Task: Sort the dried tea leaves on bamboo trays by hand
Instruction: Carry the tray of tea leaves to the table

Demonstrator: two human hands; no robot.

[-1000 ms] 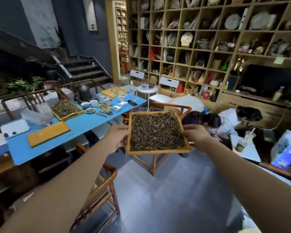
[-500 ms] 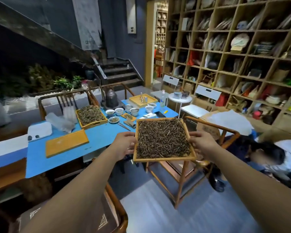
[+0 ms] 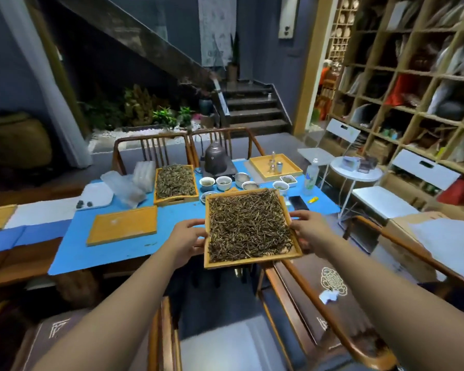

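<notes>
A square bamboo tray (image 3: 252,261) covered with dark dried tea leaves (image 3: 248,226) is held in the air over the near edge of the blue table (image 3: 73,250). My left hand (image 3: 186,235) grips its left rim and my right hand (image 3: 310,231) grips its right rim. A second bamboo tray (image 3: 176,200) heaped with tea leaves sits further back on the table. An empty flat bamboo tray (image 3: 122,228) lies to the left of the held one.
Small white cups (image 3: 223,182), a dark kettle (image 3: 215,159), a phone (image 3: 298,202) and another yellow tray (image 3: 275,167) with small items crowd the far side of the table. Wooden chairs (image 3: 332,317) stand below my arms. A round white side table (image 3: 355,172) and tall shelves (image 3: 413,89) are on the right.
The view has swung left toward the blue table. The tray, gripped by both hands throughout, has come closer to the table and now hangs over its near edge.
</notes>
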